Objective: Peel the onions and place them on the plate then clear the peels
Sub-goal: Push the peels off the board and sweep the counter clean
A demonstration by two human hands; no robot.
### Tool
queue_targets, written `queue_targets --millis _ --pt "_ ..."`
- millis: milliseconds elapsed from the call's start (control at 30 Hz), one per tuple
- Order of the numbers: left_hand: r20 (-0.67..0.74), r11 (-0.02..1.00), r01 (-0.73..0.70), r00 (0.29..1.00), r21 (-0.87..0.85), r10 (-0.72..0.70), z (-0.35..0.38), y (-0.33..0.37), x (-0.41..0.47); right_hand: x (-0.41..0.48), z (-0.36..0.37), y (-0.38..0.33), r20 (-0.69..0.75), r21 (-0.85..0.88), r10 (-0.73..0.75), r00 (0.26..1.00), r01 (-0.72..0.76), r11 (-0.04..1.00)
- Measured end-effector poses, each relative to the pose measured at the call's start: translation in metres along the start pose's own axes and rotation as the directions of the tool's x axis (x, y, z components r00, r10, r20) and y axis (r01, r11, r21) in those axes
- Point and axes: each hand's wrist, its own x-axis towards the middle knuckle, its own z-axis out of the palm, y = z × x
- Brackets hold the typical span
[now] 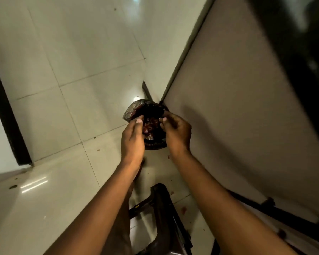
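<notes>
A small bin lined with a dark plastic bag (132, 112) stands on the tiled floor by the table's corner. Dark red onion peels (150, 125) show in its mouth, between my two hands. My left hand (133, 138) hovers over the bin's left rim, fingers fairly straight and turned inward, holding nothing I can see. My right hand (177, 131) is over the right rim with its fingers curled inward, which hides whether it holds any peel. No onions and no plate are in view.
A beige table top (247, 107) fills the right side, with its dark leg (147, 91) just behind the bin. A dark chair (164, 208) stands below my arms. Small peel scraps (183, 209) lie on the floor. A dark door frame (7, 116) runs along the left.
</notes>
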Motion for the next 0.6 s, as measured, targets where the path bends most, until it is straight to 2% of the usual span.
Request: queue_targets --millis 33,100,167,333,600 --pt "0.017 1.0 -0.03 0.999 -0.01 0.03 -0.001 0.013 -0.012 -0.022 -0.009 -0.016 0.008 0.163 0.051 0.999 -0.051 0.985" --pt "0.069 0.997 -0.079 0.994 -0.016 0.08 -0.002 0.043 -0.044 -0.075 -0.034 -0.052 0.05 0.454 0.127 0.991 -0.136 0.881" --pt "0.136 0.992 -0.129 0.983 0.002 0.127 -0.003 0.073 -0.083 -0.131 -0.064 -0.087 0.108 0.631 0.164 0.981 -0.195 0.751" --pt "0.309 0.984 -0.176 0.935 -0.028 0.176 0.013 0.135 -0.196 -0.242 -0.146 -0.147 0.131 0.777 0.166 0.977 -0.206 0.595" --pt "0.489 0.972 -0.202 0.84 -0.124 0.237 0.057 0.188 -0.338 -0.341 -0.267 -0.187 -0.045 0.835 0.116 0.992 -0.026 0.549"
